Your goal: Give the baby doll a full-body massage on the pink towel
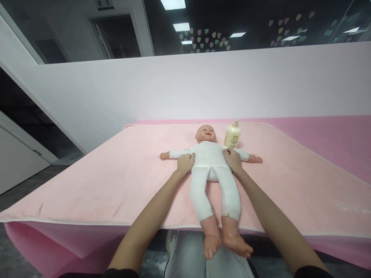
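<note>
A baby doll [211, 162] in a white suit lies on its back on a pink towel [116, 181], arms spread, bare feet hanging over the near edge. My left hand [184, 163] grips the doll's torso on its left side, just under the arm. On the other flank my right hand [232, 159] holds the torso the same way, fingers curled against the white cloth. A cream lotion bottle [232, 135] with a pump top stands upright beside the doll's head, just beyond my right hand.
The towel covers a table with a darker pink cover [333, 135] showing at the right and below the front edge. A white partition wall [203, 85] runs behind the table. Grey floor and a doorway lie to the left.
</note>
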{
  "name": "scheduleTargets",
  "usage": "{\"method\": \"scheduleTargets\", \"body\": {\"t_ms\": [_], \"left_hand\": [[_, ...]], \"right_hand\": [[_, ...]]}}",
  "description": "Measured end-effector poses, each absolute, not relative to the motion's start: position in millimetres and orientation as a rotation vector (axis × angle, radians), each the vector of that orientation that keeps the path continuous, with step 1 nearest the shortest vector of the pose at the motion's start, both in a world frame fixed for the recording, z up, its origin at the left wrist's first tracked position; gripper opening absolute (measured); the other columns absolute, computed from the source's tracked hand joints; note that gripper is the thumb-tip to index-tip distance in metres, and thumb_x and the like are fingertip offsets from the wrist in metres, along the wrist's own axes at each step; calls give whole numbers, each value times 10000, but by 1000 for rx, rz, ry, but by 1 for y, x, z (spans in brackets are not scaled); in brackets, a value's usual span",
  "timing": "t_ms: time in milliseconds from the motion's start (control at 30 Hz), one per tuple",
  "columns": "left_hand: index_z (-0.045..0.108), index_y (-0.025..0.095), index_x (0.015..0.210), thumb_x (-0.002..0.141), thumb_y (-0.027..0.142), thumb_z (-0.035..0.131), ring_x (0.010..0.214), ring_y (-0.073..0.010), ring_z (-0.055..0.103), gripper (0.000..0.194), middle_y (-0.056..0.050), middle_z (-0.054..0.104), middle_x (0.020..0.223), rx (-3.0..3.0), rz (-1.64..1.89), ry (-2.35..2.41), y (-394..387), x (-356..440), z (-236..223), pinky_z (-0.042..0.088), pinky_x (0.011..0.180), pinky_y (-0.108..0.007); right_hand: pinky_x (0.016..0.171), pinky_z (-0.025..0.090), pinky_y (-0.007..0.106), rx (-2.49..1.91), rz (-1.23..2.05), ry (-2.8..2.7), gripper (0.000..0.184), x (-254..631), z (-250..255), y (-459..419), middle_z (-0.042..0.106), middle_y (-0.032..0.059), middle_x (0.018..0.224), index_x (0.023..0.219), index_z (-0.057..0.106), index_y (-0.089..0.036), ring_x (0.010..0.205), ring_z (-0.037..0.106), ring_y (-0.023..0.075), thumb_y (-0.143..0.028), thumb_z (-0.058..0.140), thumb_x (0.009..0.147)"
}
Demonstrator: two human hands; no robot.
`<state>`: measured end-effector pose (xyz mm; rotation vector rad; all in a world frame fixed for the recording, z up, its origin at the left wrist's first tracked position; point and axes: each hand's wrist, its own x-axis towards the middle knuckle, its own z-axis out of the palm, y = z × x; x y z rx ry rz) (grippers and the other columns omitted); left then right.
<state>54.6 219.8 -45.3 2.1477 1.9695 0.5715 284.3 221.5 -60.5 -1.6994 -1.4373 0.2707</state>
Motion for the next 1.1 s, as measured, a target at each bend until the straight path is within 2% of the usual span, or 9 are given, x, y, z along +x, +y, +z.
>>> {"method": "scheduleTargets", "body": {"t_ms": [100,200,333,467,600,733,967,1100], "left_hand": [[719,115,880,946,413,228,897,-262,674,578,-174,716,935,2183,536,2014,217,54,-40,467,753,-320],[713,115,868,920,409,307,889,-284,666,504,-184,709,911,2225,597,2123,221,54,-27,462,767,-343],[666,168,985,900,359,377,946,-233,641,357,-119,696,974,2185,1023,1970,257,63,-9,458,829,-319],[531,158,1253,901,329,401,1135,-175,562,412,-110,610,1233,1977,1383,1563,313,93,-2,429,957,-274],[497,128,1320,891,299,425,1295,-182,453,467,-118,501,1397,1883,1352,1328,355,119,-5,319,1099,-300],[560,141,1264,846,307,499,1275,-209,476,454,-115,525,1377,1797,1336,1212,373,121,-11,327,1102,-340],[618,146,1181,770,258,603,1178,-204,553,426,-95,611,1274,1557,1374,1057,376,112,-16,419,1019,-303],[641,160,1160,805,243,552,1181,-191,555,376,-73,624,1265,1524,1437,1043,373,113,-19,406,1033,-296]], "right_hand": [[627,304,269,-1714,232,-1461,302,283,-60,218,638,65,769,771,616,-172,698,512,175,-359,394,854],[622,297,275,-1688,46,-1530,307,277,-50,221,634,80,764,825,631,-162,670,505,174,-341,385,865],[652,335,267,-1491,-42,-1493,308,263,-18,259,613,69,710,759,614,-160,663,506,163,-330,379,862],[798,409,275,-1389,255,-1177,304,248,-2,323,665,74,916,872,635,-160,856,571,182,-331,386,840],[945,413,314,-1270,697,-1031,324,237,-21,372,655,65,1100,971,655,-168,1033,576,188,-374,460,814],[1025,397,323,-971,927,-1021,406,232,-41,389,594,59,1250,1091,633,-177,1159,537,172,-400,583,755],[1034,413,352,-930,952,-1071,427,232,-36,380,622,62,1194,1056,650,-170,1143,552,201,-363,672,675],[1060,395,360,-933,989,-1022,373,232,-32,374,626,49,1203,1043,666,-166,1160,546,195,-286,649,690]]}}
